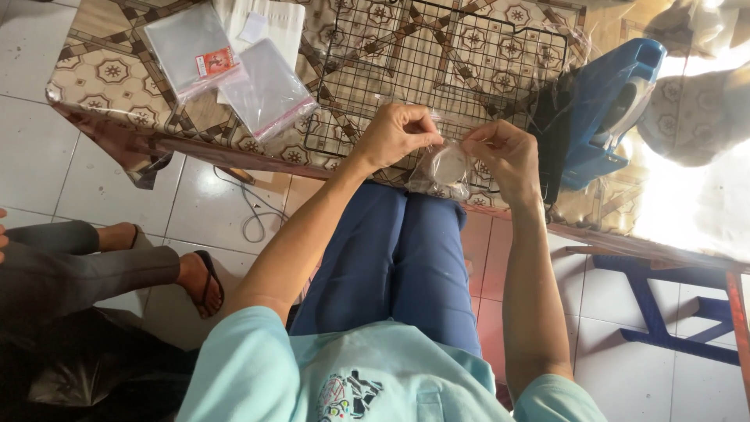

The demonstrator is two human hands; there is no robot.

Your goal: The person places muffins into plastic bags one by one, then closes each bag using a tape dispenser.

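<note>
Patterned cloth covers the worktop (117, 70). Over its near edge, the left hand (394, 134) and right hand (504, 152) pinch a small clear bag (441, 172) at its mouth; even tension across both corners should keep it from creasing.

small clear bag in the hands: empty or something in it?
Filled: the small clear bag shows a round pale item inside, held by left hand and right hand.
</note>
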